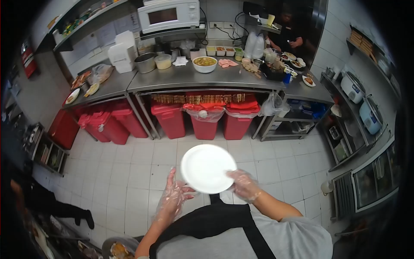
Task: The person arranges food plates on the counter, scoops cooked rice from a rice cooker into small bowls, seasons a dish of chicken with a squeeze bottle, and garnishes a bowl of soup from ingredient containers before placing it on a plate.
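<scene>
A round white plate [206, 168] is held out in front of my apron, over the tiled floor. My right hand [244, 184], in a clear plastic glove, grips the plate's right rim. At the plate's lower left is my left hand [176, 194], also in a clear glove, with its fingers spread and apart; it does not hold the plate. The plate's upper face looks bare and slightly blurred.
Ahead runs a steel counter [181, 77] with a white bowl of food [205, 64], a metal pot [145, 63] and a microwave [169, 16] above. Red bins [202, 125] stand below. Another person [286, 34] is at back right; someone's leg [64, 207] shows at left.
</scene>
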`<action>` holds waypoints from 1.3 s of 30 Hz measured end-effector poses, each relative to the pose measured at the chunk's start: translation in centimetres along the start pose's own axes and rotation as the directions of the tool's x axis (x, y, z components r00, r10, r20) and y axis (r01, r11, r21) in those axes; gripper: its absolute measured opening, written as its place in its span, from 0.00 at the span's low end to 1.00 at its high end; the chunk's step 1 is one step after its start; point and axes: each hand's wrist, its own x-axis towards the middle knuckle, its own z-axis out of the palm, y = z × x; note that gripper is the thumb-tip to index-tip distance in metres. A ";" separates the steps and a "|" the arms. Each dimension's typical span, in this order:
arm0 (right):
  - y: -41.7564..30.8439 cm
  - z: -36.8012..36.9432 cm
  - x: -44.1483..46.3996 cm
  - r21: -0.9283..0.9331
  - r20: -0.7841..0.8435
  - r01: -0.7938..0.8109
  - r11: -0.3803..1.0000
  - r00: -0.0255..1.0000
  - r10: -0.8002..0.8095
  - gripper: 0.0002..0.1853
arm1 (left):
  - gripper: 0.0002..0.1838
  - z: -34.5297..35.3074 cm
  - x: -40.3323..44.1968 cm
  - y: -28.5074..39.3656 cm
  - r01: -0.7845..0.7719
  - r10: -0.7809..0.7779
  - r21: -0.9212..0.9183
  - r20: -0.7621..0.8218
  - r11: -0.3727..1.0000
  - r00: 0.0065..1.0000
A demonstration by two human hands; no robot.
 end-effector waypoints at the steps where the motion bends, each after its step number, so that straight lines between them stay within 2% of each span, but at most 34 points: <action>1: -1.1 -2.4 2.1 -0.006 -0.026 0.084 0.996 0.996 -0.084 0.19 | 0.33 -0.5 2.7 0.2 0.057 -0.060 0.039 0.065 0.998 0.996; 3: -3.9 -5.7 7.2 -0.035 -0.046 0.236 0.971 0.970 -0.237 0.18 | 0.29 -1.4 8.1 -0.1 0.115 -0.117 0.043 0.064 0.992 0.991; 6: -10.0 -6.3 14.3 -0.064 -0.274 0.283 0.957 0.917 -0.290 0.20 | 0.25 -2.7 14.8 0.8 0.129 -0.128 0.056 -0.018 0.990 0.992; 9: -15.7 -5.8 23.3 -0.194 -0.262 0.175 0.965 0.939 -0.223 0.20 | 0.24 -3.4 20.7 2.1 0.106 -0.094 0.086 -0.130 0.991 0.987; 12: -18.6 -3.6 34.2 0.083 -0.170 0.223 0.971 0.964 -0.207 0.17 | 0.27 -4.3 25.0 3.4 0.108 -0.088 0.048 -0.300 0.993 0.950; 13: -19.8 -1.8 36.4 0.150 -0.138 0.236 0.960 0.967 -0.216 0.16 | 0.28 -5.2 26.0 3.3 0.103 -0.091 0.024 -0.298 0.994 0.950; 14: -20.5 -0.9 39.9 0.112 -0.113 0.185 0.976 0.979 -0.172 0.15 | 0.28 -6.5 27.3 3.5 0.097 -0.093 -0.002 -0.304 0.995 0.948; 15: -21.6 1.4 42.8 0.063 -0.190 0.133 0.989 0.975 -0.119 0.14 | 0.29 -8.0 28.6 3.8 0.085 -0.091 -0.032 -0.316 0.996 0.944; 16: -22.6 3.1 44.6 0.141 -0.194 0.123 0.982 0.976 -0.095 0.14 | 0.29 -9.5 30.0 4.1 0.084 -0.094 -0.044 -0.341 0.995 0.935; 18: -24.5 5.6 48.8 0.051 -0.197 -0.019 0.999 0.980 0.029 0.13 | 0.29 -12.4 33.4 5.3 0.073 -0.094 -0.069 -0.396 0.995 0.913; 20: -25.6 7.6 53.8 -0.005 -0.198 -0.109 0.994 0.974 0.105 0.14 | 0.27 -14.7 37.4 6.6 0.039 -0.034 -0.001 -0.468 0.999 0.883; 24: -24.7 8.5 65.2 0.049 -0.136 0.034 0.998 0.990 -0.027 0.17 | 0.23 -19.4 46.6 10.2 -0.086 0.077 0.007 -0.525 0.996 0.848; 26: -25.1 8.5 69.6 0.016 -0.060 0.069 0.997 0.996 -0.068 0.18 | 0.20 -20.7 52.2 12.8 -0.072 0.047 -0.027 -0.533 0.997 0.845; 27: -27.2 10.1 68.3 -0.080 -0.099 0.058 0.995 0.993 -0.065 0.18 | 0.19 -21.4 54.9 13.9 -0.054 0.026 -0.038 -0.526 0.998 0.850; 28: -26.2 8.9 71.6 -0.034 -0.061 0.117 0.993 0.991 -0.119 0.18 | 0.18 -23.6 58.6 13.8 -0.110 0.044 -0.186 -0.326 0.976 0.944; 29: -26.9 9.0 72.9 -0.023 -0.084 0.095 0.995 0.992 -0.097 0.19 | 0.17 -27.1 63.3 12.7 -0.124 0.092 -0.331 -0.112 0.935 0.989; 30: -27.6 8.3 73.4 -0.096 -0.023 0.090 0.991 0.995 -0.092 0.18 | 0.17 -29.1 66.6 12.5 -0.101 0.165 -0.463 0.100 0.881 0.981; 31: -28.4 6.4 74.9 -0.511 0.118 0.107 0.853 0.992 -0.054 0.16 | 0.17 -28.7 68.7 13.5 -0.162 0.155 -0.308 -0.047 0.938 0.987; 32: -29.2 4.3 76.5 -0.805 0.257 0.222 0.550 0.966 -0.015 0.14 | 0.16 -26.8 70.5 14.8 -0.192 0.163 -0.138 -0.196 0.972 0.967; 33: -33.3 7.1 72.7 -0.836 0.231 0.122 0.535 0.963 0.141 0.10 | 0.16 -24.8 71.9 16.3 -0.191 0.191 0.034 -0.337 0.981 0.922; 35: -43.1 13.2 67.3 -0.890 0.336 0.145 0.433 0.849 0.407 0.11 | 0.17 -22.4 74.1 18.5 -0.141 0.232 0.234 -0.430 0.962 0.872; 36: -46.2 15.2 65.8 -0.625 0.672 0.357 0.694 0.698 0.246 0.06 | 0.18 -22.1 75.2 19.0 -0.103 0.272 0.362 -0.456 0.927 0.848; 37: -50.9 21.5 60.7 -0.758 0.491 0.310 0.573 0.851 0.189 0.09 | 0.19 -22.1 76.0 19.2 -0.054 0.313 0.480 -0.479 0.876 0.820; 38: -55.2 26.4 57.0 -0.754 0.573 0.525 0.396 0.820 0.005 0.11 | 0.21 -22.7 76.9 19.2 -0.037 0.398 0.662 -0.405 0.748 0.823; 39: -59.2 30.6 53.8 -0.716 0.663 0.693 0.083 0.713 -0.227 0.09 | 0.22 -23.6 78.0 19.0 -0.024 0.469 0.810 -0.314 0.585 0.826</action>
